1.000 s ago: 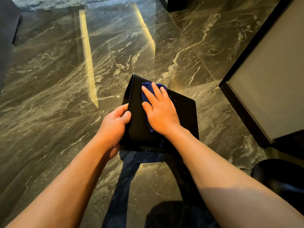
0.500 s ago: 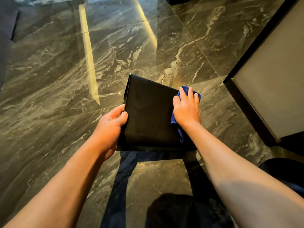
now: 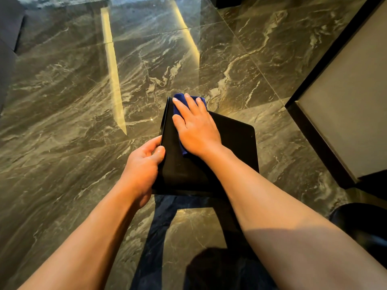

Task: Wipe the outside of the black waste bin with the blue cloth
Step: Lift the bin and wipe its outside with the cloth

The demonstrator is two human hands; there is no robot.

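Around us spreads a glossy dark marble floor streaked with pale veins and two long light reflections. From the head view, we see the black waste bin lying on its side on that floor, one flat face up. Our left hand wraps the bin's left edge, thumb on top, its grip clamped there. Our right hand lies flat, fingers spread, its grip apart, pressing the blue cloth against the bin's far left corner.

text: none readable | labels: none | brands: none | numbers: none | signs: none
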